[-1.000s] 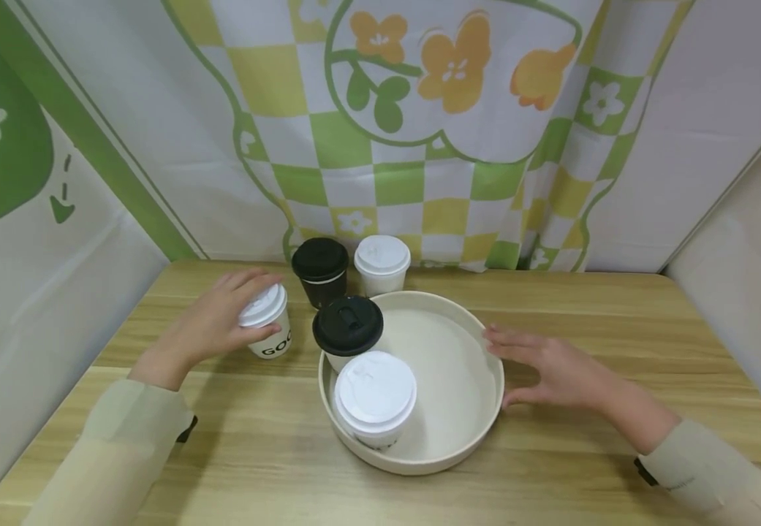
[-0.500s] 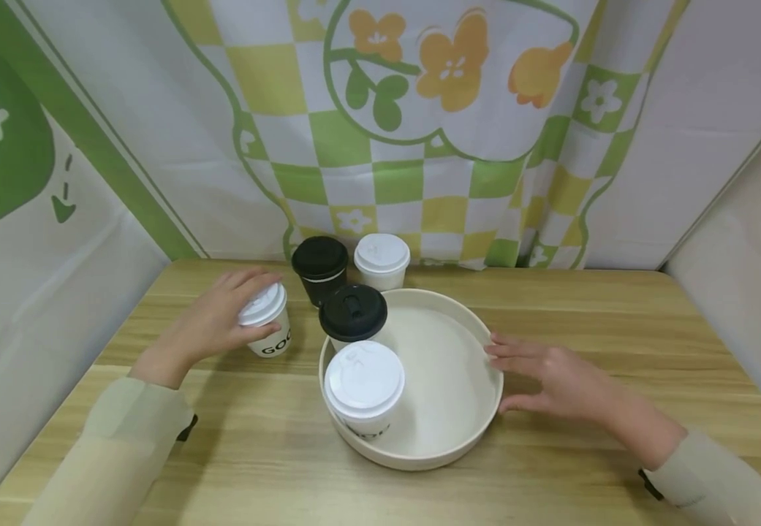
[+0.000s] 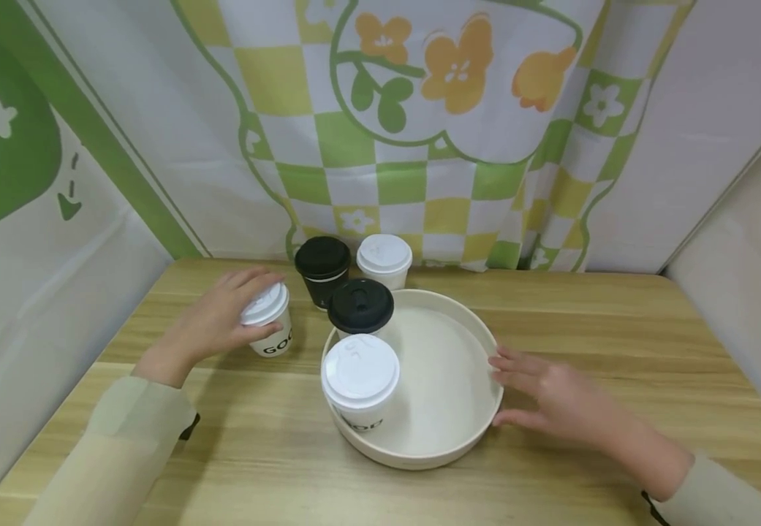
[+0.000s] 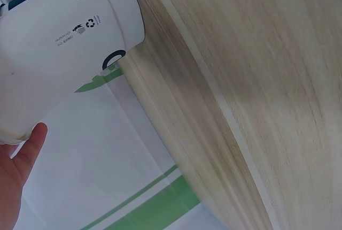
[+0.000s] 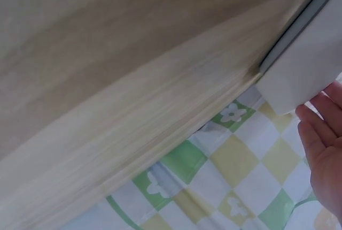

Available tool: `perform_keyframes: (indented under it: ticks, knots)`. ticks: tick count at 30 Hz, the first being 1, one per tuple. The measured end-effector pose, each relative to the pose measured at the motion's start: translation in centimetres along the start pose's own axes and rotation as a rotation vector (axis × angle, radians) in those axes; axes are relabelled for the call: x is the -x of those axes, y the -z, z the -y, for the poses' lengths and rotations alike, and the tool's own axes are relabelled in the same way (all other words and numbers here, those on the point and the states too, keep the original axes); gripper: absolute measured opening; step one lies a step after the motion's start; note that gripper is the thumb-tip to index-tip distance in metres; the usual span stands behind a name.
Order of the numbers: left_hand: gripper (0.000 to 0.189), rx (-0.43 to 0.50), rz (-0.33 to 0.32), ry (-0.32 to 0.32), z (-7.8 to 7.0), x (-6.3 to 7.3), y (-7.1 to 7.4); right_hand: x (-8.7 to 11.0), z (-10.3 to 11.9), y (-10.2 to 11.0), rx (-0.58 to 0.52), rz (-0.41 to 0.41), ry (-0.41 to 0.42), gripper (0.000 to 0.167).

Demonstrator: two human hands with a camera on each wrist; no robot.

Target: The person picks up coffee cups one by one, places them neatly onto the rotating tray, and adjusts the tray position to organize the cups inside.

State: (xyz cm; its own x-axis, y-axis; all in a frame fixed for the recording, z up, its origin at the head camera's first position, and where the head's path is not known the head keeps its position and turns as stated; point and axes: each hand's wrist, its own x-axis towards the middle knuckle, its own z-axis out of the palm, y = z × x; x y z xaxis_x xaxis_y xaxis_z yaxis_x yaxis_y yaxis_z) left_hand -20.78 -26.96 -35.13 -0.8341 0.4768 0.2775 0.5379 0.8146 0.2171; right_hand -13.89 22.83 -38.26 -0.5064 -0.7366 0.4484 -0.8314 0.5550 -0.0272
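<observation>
My left hand (image 3: 212, 325) grips a white paper cup (image 3: 273, 340) with a white lid, thumb and fingers around its lid. In the left wrist view the same cup (image 4: 69, 43) shows dark lettering, its base at the wood. Straight fingers of my right hand (image 3: 564, 398) touch the right rim of a round cream tray (image 3: 449, 456). The right wrist view shows those fingertips (image 5: 305, 113) against the tray's outer wall (image 5: 304, 64). Inside the tray, at its left, stand a black-lidded cup (image 3: 360, 305) and a white-lidded cup (image 3: 360, 372), which partly hides the black-lidded one.
Behind the tray stand a black cup (image 3: 323, 272) with a black lid and another white cup (image 3: 384, 259), near the back edge of the wooden table (image 3: 584, 314). A checked flower-print cloth (image 3: 419, 168) hangs behind the table, with pale side walls.
Both cups in the tray have shifted: the black-lidded one back and right, the white-lidded one back and left. My right hand slid slightly nearer along the rim. The left hand holds still.
</observation>
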Motion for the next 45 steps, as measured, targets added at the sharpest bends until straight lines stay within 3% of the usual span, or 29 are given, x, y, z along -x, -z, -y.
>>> perform_keyframes:
  ticks: [6,10,13,17,26,31,45]
  knots:
    - [0.072,-0.002,0.010,0.002,-0.1,0.0,0.0,0.5,-0.5,0.0,-0.013,0.002,0.048,0.065]
    - [0.072,-0.003,0.016,0.008,-0.2,0.0,0.0,0.1,-2.2,0.5,-0.091,0.004,0.094,0.087]
    - [0.072,-0.002,0.013,0.006,-0.1,0.1,0.0,-0.6,-3.5,0.6,-0.127,0.060,0.063,0.101]
    - [0.072,0.003,0.016,0.001,-0.1,0.2,-0.1,-1.2,-5.0,0.4,-0.141,0.153,0.000,0.105]
    - [0.072,0.020,-0.037,-0.031,0.1,0.3,0.4,-1.5,-5.5,-0.1,-0.128,0.209,-0.008,0.101]
    - [0.073,0.007,-0.025,-0.018,0.2,0.5,0.7,-1.7,-5.2,-0.4,-0.139,0.218,0.006,0.095]
    - [0.071,-0.012,-0.031,-0.024,-0.8,1.5,1.5,-1.5,-4.7,-1.4,-0.120,0.158,0.033,0.089]
